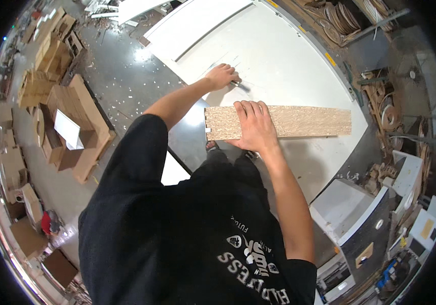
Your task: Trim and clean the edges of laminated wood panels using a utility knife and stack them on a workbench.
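A long tan speckled block (pixel 312 121), like particle board edges stacked together, lies across the near side of the white table (pixel 304 66). My right hand (pixel 256 124) grips it near its left end, fingers over the far edge and thumb at the near edge. A small white bit (pixel 208 130) sticks to the block's left end. Beyond that end, over the table's left edge, my left hand (pixel 221 77) is closed round a short hand tool (pixel 242 87). Its grey end points right and is blurred, so its exact kind cannot be told.
Cardboard boxes on a wooden pallet (pixel 88 134) stand on the floor to the left, amid scattered white scraps. Rolls of edge banding (pixel 337 23) fill a rack at the far right. A white and black machine (pixel 355 213) stands at the near right.
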